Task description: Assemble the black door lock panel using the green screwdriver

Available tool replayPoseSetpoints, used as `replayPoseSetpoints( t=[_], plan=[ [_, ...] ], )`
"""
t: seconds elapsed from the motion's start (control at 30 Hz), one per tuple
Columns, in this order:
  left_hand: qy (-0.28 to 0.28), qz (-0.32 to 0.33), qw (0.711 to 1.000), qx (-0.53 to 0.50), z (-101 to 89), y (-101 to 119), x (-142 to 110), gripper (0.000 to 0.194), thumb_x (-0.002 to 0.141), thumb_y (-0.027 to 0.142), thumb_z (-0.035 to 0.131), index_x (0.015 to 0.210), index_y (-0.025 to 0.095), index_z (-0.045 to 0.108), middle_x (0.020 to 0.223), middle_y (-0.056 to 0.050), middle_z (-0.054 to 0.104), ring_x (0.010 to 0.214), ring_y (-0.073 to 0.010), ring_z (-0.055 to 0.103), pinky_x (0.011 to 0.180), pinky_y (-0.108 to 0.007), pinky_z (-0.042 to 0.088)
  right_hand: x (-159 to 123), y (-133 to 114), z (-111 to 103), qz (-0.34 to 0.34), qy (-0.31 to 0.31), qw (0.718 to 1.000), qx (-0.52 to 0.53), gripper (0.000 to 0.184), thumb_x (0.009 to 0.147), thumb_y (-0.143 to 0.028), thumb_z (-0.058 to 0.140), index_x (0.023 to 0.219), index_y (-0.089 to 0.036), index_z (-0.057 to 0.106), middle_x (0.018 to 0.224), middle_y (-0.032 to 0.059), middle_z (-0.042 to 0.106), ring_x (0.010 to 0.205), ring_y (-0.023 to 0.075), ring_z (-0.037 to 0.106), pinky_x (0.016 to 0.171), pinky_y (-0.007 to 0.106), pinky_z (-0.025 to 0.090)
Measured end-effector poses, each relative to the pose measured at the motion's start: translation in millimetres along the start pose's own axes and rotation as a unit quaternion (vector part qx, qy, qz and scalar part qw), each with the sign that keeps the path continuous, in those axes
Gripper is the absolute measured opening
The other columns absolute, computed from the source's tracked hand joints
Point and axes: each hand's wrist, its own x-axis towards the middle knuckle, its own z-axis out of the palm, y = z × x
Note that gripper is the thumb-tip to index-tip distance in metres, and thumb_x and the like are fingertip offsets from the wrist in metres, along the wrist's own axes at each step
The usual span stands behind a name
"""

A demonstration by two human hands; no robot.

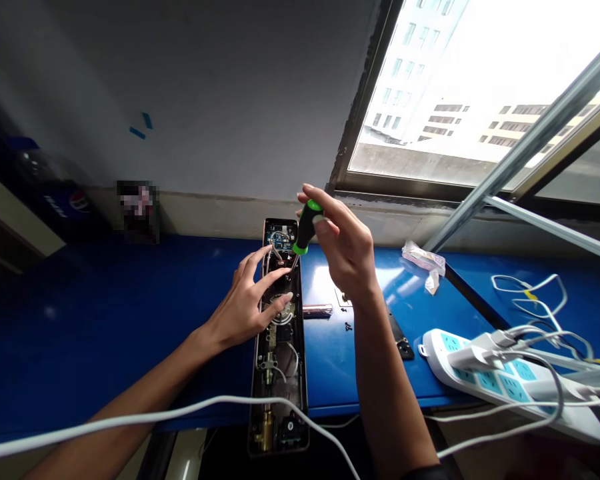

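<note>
A long black electronic door lock housing lies open at the table's front edge, its inside facing up. Inside it are a blue circuit board at the far end, wires and brass-coloured parts. My right hand grips a screwdriver with a black and green handle, tilted, its shaft pointing down into the housing. With fingers spread, my left hand rests over the housing's left side. Its index fingertip is beside the screwdriver's shaft; the exact tip contact is hard to make out.
Small dark screws and a cylindrical battery-like piece lie right of the housing. A white power strip with tangled cables is at the right. One white cable crosses the foreground. A Pepsi bottle stands far left.
</note>
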Motion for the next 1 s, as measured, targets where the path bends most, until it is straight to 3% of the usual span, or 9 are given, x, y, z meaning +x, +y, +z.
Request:
replayPoseSetpoints(
  t=[0.07,0.2,0.37,0.43,0.57,0.73,0.9,1.0],
  plan=[
    [0.000,0.000,1.000,0.001,0.2,0.0,0.2,0.048,0.102,0.048,0.057,0.144,0.026,0.059,0.170,-0.009,0.019,0.157,-0.0368,0.021,0.127,-0.060,0.029,0.1,-0.6,-0.3,-0.004,-0.008,1.000,0.026,0.041,0.106,-0.023,0.049,0.144,-0.033,0.059,0.133,0.0031,0.068,0.116,0.0207,0.067,0.094,0.041,0.063],
    [0.004,0.001,1.000,0.002,0.7,-0.5,-0.3,0.047,0.102,0.049,0.057,0.144,0.028,0.059,0.171,-0.008,0.018,0.157,-0.0365,0.020,0.128,-0.059,0.029,1.8,-0.4,-1.4,-0.021,0.038,0.999,-0.003,0.034,0.093,-0.026,0.074,0.126,-0.034,0.073,0.112,0.0022,0.068,0.099,0.0179,0.067,0.080,0.034,0.063],
    [-0.003,-0.001,1.000,0.001,0.2,-0.5,-0.8,0.047,0.102,0.048,0.056,0.144,0.027,0.059,0.171,-0.009,0.018,0.157,-0.0364,0.021,0.127,-0.060,0.030,3.6,-2.6,-1.7,-0.010,0.002,0.999,0.047,0.038,0.106,-0.022,0.049,0.139,-0.033,0.065,0.133,0.0031,0.068,0.115,0.0198,0.068,0.097,0.042,0.061],
    [-0.003,-0.002,1.000,0.003,-0.1,-0.1,-0.7,0.047,0.102,0.048,0.056,0.144,0.027,0.059,0.171,-0.009,0.018,0.157,-0.0370,0.020,0.127,-0.061,0.030,4.3,-3.8,-0.8,-0.004,-0.004,0.998,0.058,0.036,0.104,-0.023,0.054,0.137,-0.034,0.066,0.129,0.0013,0.071,0.114,0.0194,0.070,0.093,0.040,0.063],
    [0.003,-0.003,1.000,0.000,-0.5,0.6,-0.8,0.047,0.101,0.047,0.059,0.143,0.027,0.060,0.171,-0.009,0.019,0.157,-0.0396,0.022,0.126,-0.063,0.032,6.7,-5.2,1.5,-0.014,0.045,0.999,-0.008,0.027,0.093,-0.030,0.075,0.119,-0.033,0.077,0.109,0.0012,0.072,0.099,0.0171,0.069,0.081,0.033,0.063],
    [-0.001,-0.007,1.000,-0.025,-0.7,0.3,-1.0,0.048,0.100,0.047,0.059,0.143,0.025,0.060,0.171,-0.009,0.017,0.156,-0.0389,0.027,0.126,-0.059,0.034,7.2,-5.6,2.4,0.007,-0.008,1.000,0.027,0.038,0.106,-0.027,0.047,0.139,-0.030,0.065,0.132,0.0040,0.070,0.116,0.0205,0.068,0.101,0.043,0.060],
    [0.008,-0.019,0.999,-0.041,-0.7,1.2,-1.4,0.051,0.099,0.050,0.061,0.146,0.029,0.057,0.173,-0.006,0.010,0.153,-0.0406,0.035,0.123,-0.059,0.039,5.0,-1.5,1.4,0.008,0.035,0.999,0.015,0.028,0.094,-0.033,0.072,0.121,-0.032,0.076,0.112,0.0029,0.070,0.101,0.0184,0.068,0.081,0.035,0.063],
    [0.001,-0.027,0.998,-0.052,-0.9,2.5,-1.4,0.052,0.098,0.050,0.061,0.146,0.031,0.056,0.174,-0.005,0.009,0.149,-0.0403,0.042,0.122,-0.059,0.042,4.6,-0.2,0.2,0.003,0.034,0.999,0.018,0.030,0.100,-0.036,0.062,0.127,-0.031,0.073,0.122,0.0057,0.066,0.106,0.0204,0.066,0.087,0.039,0.063]
  ],
)
